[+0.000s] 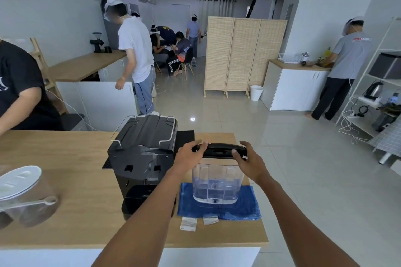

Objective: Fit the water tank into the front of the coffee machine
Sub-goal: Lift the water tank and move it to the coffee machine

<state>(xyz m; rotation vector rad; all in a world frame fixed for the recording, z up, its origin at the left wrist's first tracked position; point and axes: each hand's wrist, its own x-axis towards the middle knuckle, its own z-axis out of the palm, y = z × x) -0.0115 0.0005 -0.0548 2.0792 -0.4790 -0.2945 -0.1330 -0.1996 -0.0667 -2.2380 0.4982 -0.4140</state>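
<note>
A clear plastic water tank with a black lid stands upright on a blue cloth, partly filled with water. My left hand grips the lid's left end and my right hand grips its right end. The black coffee machine stands just left of the tank on the wooden counter, with an empty recess in the side that faces me.
A lidded clear jar with a scoop sits at the counter's left. Two small paper packets lie in front of the cloth. A black mat lies behind the tank. A person in black stands at far left; others work farther back.
</note>
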